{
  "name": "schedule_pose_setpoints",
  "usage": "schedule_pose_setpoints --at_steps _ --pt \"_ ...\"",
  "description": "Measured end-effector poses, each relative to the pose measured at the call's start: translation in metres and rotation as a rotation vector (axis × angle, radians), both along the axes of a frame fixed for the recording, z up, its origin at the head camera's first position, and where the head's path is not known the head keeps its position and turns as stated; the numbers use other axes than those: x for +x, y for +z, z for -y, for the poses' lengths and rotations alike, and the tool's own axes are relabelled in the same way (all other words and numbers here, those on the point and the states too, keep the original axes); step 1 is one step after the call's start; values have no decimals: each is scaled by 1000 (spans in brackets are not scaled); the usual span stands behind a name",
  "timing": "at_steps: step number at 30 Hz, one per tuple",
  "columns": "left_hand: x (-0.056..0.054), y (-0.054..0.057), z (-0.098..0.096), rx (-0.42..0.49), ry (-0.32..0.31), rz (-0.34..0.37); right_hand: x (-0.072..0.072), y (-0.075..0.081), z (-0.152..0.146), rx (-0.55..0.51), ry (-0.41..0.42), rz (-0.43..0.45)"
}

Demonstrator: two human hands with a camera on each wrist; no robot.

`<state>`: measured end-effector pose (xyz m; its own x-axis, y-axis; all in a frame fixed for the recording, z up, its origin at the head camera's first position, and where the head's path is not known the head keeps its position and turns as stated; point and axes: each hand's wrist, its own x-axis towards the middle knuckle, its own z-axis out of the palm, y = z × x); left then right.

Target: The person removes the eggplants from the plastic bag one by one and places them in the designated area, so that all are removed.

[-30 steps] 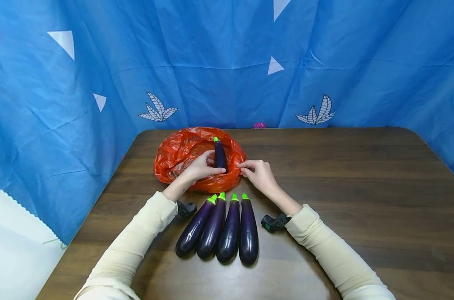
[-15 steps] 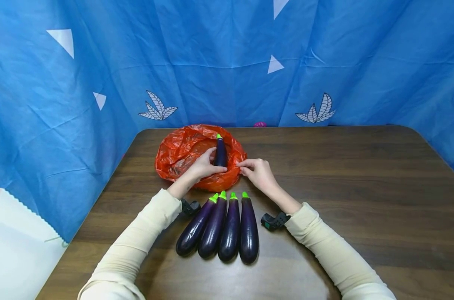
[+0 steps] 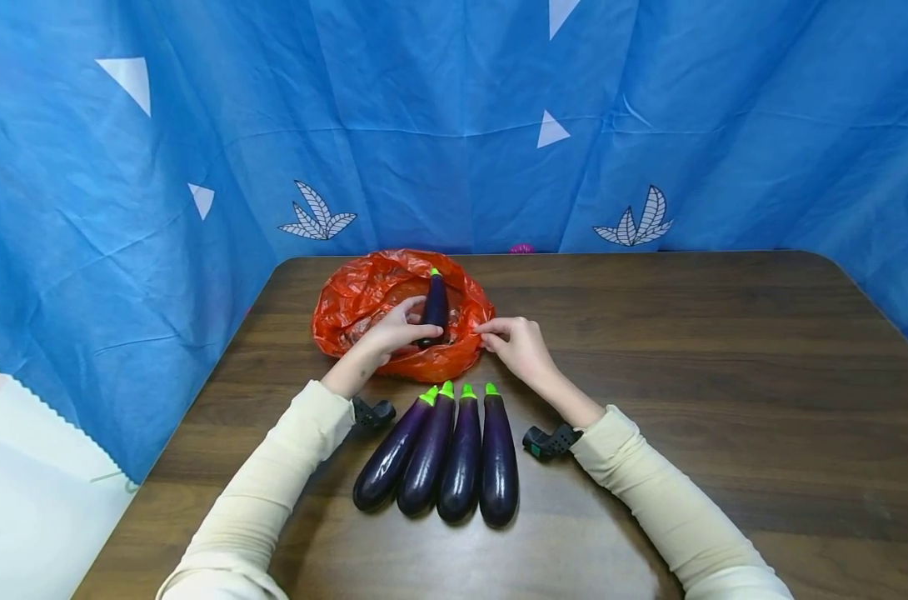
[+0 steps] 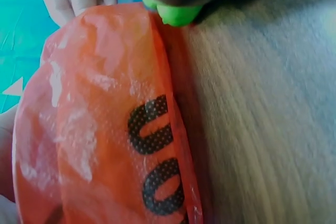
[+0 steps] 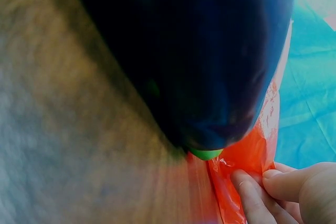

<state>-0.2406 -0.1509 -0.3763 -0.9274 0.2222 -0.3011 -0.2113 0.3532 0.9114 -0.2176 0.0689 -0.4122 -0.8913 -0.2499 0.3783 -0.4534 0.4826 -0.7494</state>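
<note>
An open red plastic bag (image 3: 334,321) lies near the far edge of the table, its mouth spread wide. Inside that mouth my left hand (image 3: 390,336) grips one dark purple eggplant (image 3: 436,302), thumb on the near side, green stem end pointing away. My right hand (image 3: 521,350) pinches the bag's right rim between thumb and fingers; the right wrist view shows this pinch on the red plastic (image 5: 247,150) too. Several more eggplants (image 3: 457,467) lie side by side in front of the bag, green stems toward it. The bag's bottom is mostly hidden.
The brown wooden table (image 3: 724,375) extends to the right of the bag. Behind it hangs a blue curtain (image 3: 461,167) with white shapes. Black wrist devices (image 3: 550,443) sit close to the row of eggplants on either side.
The left hand and its eggplant have shifted slightly left within the bag, and the eggplant leans a little more. The right hand keeps its pinch on the rim; the row of eggplants stays put.
</note>
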Motion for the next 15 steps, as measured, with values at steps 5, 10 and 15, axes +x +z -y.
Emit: schedule_pose_setpoints --at_steps 5,10,15 --pt "3 2 7 36 52 46 2 -1 -1 5 -8 14" --pt "11 2 15 96 85 79 7 -3 -1 12 -11 33" --pt "19 14 24 215 87 38 4 1 1 -1 -5 9"
